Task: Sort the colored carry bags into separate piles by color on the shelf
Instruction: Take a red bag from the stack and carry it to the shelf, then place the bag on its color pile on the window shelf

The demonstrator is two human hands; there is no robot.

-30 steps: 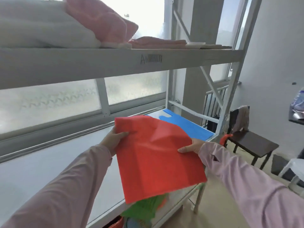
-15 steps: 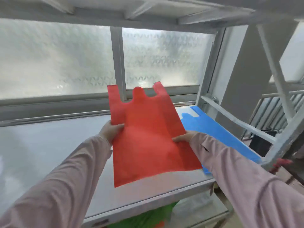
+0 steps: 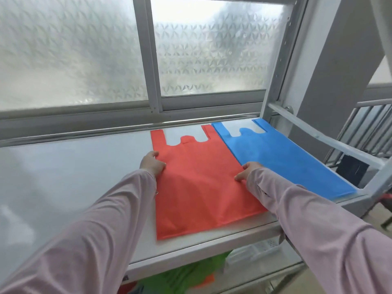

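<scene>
A red carry bag [image 3: 199, 183] lies flat on the white shelf [image 3: 74, 166], handles pointing toward the window. My left hand [image 3: 151, 163] grips its left edge and my right hand [image 3: 248, 170] grips its right edge, thumbs on top of the fabric. A blue carry bag [image 3: 275, 158] lies flat just right of the red one at the shelf's right end, their edges nearly touching. On the lower level, green bags [image 3: 186, 274] and a bit of a red one [image 3: 206, 280] show under the shelf's front edge.
A frosted window [image 3: 74, 49] runs close behind the shelf. A grey upright post [image 3: 277, 81] and a diagonal brace [image 3: 318, 134] frame the right end. A white basket [image 3: 258, 249] sits on the lower level. The shelf surface left of the red bag is bare white.
The red bag has gone from being held up in the air to lying flat on the shelf beside the blue bag. Both hands moved forward and down with it.
</scene>
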